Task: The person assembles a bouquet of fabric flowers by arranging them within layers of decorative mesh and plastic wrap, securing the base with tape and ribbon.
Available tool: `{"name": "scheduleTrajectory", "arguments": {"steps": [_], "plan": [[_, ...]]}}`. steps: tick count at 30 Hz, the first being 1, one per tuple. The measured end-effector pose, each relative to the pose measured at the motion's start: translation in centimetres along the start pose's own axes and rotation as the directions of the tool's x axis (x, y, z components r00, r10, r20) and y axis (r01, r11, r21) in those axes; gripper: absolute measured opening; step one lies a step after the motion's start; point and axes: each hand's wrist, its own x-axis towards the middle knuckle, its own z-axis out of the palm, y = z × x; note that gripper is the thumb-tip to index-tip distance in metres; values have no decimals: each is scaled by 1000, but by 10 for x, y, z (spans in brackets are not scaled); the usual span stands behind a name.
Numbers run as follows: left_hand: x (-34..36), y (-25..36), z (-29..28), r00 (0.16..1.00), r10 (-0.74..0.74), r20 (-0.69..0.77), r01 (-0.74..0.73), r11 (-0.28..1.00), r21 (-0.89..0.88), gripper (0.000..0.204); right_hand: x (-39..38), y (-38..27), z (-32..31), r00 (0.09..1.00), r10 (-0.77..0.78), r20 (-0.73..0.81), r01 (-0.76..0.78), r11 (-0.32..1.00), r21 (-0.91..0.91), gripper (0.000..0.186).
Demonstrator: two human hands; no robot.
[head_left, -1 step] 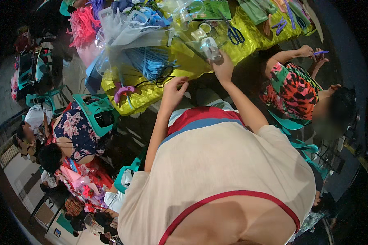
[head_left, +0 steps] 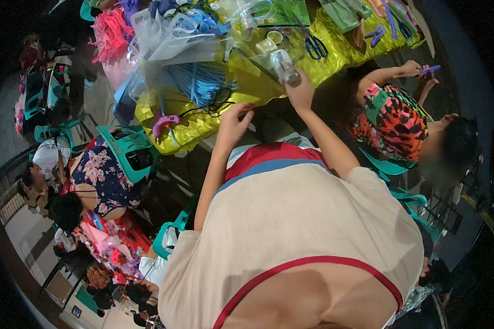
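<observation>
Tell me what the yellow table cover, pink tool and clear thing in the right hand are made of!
Yellow table cover: maybe satin or thin plastic, with shiny wrinkles. Pink tool: probably hard plastic; it's smooth, evenly coloured. Clear thing: likely glossy plastic; it's see-through with glints.

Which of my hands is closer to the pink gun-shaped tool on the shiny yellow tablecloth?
Left. Your left hand is to the right of the tool, apart from it; your right hand is farther right and higher in view, at a clear plastic object.

Held clear object [head_left: 284,64] too indistinct for naming, co-worker's head [head_left: 447,151] blurred
</observation>
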Motion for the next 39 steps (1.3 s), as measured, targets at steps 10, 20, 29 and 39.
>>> {"name": "scheduleTrajectory", "arguments": {"steps": [10, 20, 29, 39], "plan": [[11, -3, 24, 1000, 14, -11, -13, 1000, 28, 20, 21, 0, -25, 988, -118, 105, 122, 992, -32, 48], [6, -3, 16, 987, -51, -149, 58, 997, 48, 22, 43, 0, -36, 950, -186, 252, 217, 971, -99, 48], [3, 8, 10, 977, -78, -196, 89, 995, 48, 21, 101, -71, 2, 900, -129, 416, 208, 966, -151, 39], [-4, 25, 1, 954, -115, -276, 64, 980, -189, 19, 95, -111, -5, 851, -254, 459, 386, 896, -218, 55]]}}
